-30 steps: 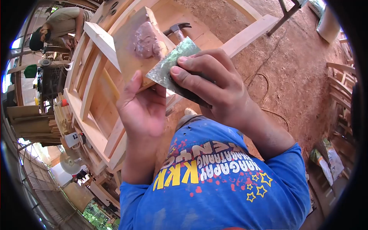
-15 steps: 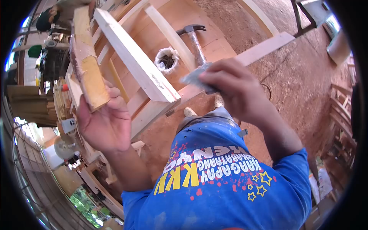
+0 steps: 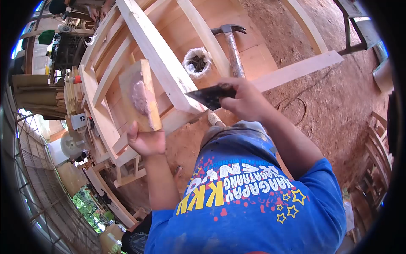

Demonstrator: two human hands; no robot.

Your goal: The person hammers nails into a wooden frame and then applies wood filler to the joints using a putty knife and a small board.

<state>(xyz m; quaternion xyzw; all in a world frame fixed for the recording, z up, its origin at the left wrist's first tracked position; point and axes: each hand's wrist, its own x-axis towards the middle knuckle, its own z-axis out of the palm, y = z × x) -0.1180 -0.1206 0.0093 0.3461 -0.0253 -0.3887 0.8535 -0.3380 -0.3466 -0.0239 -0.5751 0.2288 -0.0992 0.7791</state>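
My left hand grips the lower end of a flat wooden board. A lump of pinkish putty is spread over the board's face. In my right hand is a dark, flat putty knife, its blade pointing left. The blade overlaps the near end of a pale wooden beam, part of a large wooden frame. Between the two hands lies that beam end, with a grey mark on its top face.
A claw hammer lies on the frame's panel beside a white-rimmed round container of small dark pieces. Another person's hands are at the frame's far left. A cable curls on the dirt floor, and timber pieces stack at right.
The board has turned so its putty-covered face shows, and it has moved down and right. My right hand has lowered the putty knife to the beam's near end.
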